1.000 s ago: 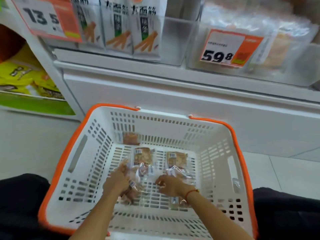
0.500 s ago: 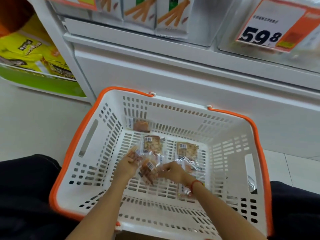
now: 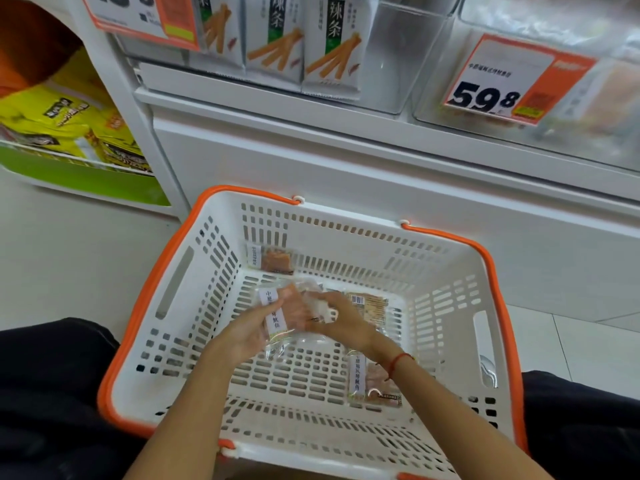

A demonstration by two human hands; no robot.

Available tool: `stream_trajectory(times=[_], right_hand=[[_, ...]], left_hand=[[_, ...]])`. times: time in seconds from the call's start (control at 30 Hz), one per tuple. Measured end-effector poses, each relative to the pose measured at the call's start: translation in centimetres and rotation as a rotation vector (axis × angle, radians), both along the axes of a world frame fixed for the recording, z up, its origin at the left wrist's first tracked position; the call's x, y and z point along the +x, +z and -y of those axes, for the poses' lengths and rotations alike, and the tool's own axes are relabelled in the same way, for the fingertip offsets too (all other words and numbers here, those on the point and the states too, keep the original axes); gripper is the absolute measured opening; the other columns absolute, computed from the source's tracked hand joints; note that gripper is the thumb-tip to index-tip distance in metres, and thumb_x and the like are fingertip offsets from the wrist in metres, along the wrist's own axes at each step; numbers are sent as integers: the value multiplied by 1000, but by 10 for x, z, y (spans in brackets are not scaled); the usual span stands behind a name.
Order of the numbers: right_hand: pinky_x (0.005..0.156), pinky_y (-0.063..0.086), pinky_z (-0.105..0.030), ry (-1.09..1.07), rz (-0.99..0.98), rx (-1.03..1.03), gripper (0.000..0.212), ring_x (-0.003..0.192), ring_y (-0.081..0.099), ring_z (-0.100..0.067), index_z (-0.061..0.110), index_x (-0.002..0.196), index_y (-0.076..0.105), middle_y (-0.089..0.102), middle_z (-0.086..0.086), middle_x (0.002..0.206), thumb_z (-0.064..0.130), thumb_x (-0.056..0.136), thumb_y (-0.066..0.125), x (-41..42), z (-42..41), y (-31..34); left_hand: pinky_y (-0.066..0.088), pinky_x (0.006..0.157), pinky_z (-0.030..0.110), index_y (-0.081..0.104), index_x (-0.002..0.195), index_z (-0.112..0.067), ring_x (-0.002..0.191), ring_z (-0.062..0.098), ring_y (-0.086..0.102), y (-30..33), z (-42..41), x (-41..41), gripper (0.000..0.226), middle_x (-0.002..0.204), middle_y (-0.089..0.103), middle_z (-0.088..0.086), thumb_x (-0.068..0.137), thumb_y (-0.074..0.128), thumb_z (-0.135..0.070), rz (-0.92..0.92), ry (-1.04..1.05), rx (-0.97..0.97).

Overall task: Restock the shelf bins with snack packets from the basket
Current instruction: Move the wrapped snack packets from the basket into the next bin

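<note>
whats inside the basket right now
Both hands, left hand and right hand, hold snack packets together inside the basket. Loose packets lie at the far wall, behind the right hand, and under that wrist, partly covered.

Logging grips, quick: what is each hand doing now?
Left hand: holds a snack packet over the basket.
Right hand: grips the same bunch of packets.

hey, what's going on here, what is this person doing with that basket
A person is gathering snack packets out of a white basket with an orange rim, set on the floor below the shelf bins. Both hands, the left hand and the right hand, hold a small bunch of packets over the basket floor. A few loose packets remain inside. Nothing has reached the clear bin above yet.
</note>
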State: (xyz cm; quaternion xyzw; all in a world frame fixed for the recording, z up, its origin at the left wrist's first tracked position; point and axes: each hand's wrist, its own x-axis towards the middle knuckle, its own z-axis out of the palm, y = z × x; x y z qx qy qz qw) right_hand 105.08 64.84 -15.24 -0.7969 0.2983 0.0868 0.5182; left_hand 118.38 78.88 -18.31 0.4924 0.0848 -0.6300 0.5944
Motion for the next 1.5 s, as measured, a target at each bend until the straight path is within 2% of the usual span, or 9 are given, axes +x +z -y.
stream_trajectory(times=[0.17,0.37,0.5,0.67,0.87,1.07,1.23,1.33,1.5], right_hand=[[95,50,-38,-375,-86,384,49,107,58,-23,8,117,54,60,-2,115,38,82,70,2,14,-10],[64,56,-19,-630,24,305,11,72,64,-18,4,93,66,67,-11,93,1,83,67,-13,46,-13],[51,47,-14,-760,-35,214,17,65,56,-11,13,79,64,61,-4,79,-4,84,63,-31,66,-20],[52,48,-9,-793,-29,271,16,69,57,-9,5,89,66,61,-2,80,-8,85,58,-43,63,-28],[60,50,-19,-774,-16,427,15,81,62,-16,15,87,66,65,-4,87,1,87,61,-53,55,-34],[78,47,-32,-772,47,641,14,83,62,-19,10,98,58,65,-6,89,21,90,62,-62,54,-36],[80,44,-29,-760,100,711,10,87,61,-17,15,97,60,64,-3,92,22,91,61,-63,55,-23],[88,41,-33,-715,118,746,9,91,61,-18,17,94,59,64,-3,92,24,90,62,-63,54,-16],[72,51,-24,-591,147,690,12,80,65,-16,10,94,61,68,-5,87,21,90,63,-50,48,0]], left_hand=[[42,103,51,57,129,-13,118,28,58,1,10,-6,41,125,62,13,90,60,-25,47,-67,-98],[50,66,30,60,115,-23,93,20,59,0,24,-13,24,116,59,-5,98,47,-34,791,3,375],[51,87,36,53,130,-28,112,20,57,-29,24,-2,41,139,49,-3,92,56,-14,1357,-568,499],[29,111,44,10,150,-32,143,33,15,-50,40,-21,85,157,8,-4,85,63,-45,1492,-1199,535],[38,98,31,46,129,-36,112,16,56,-56,33,-34,51,122,62,-10,84,68,-25,1792,-881,547],[47,81,33,61,112,-25,92,22,64,-36,22,-17,23,96,71,0,90,62,-29,1543,-371,495],[51,52,21,59,120,-15,72,14,59,3,17,1,33,94,67,10,89,65,-26,573,180,369],[47,49,18,59,109,1,57,10,63,5,3,5,46,84,70,11,91,57,-41,343,189,259],[59,65,41,59,121,-13,91,30,69,7,6,-7,42,115,64,20,96,44,-44,145,148,139]])
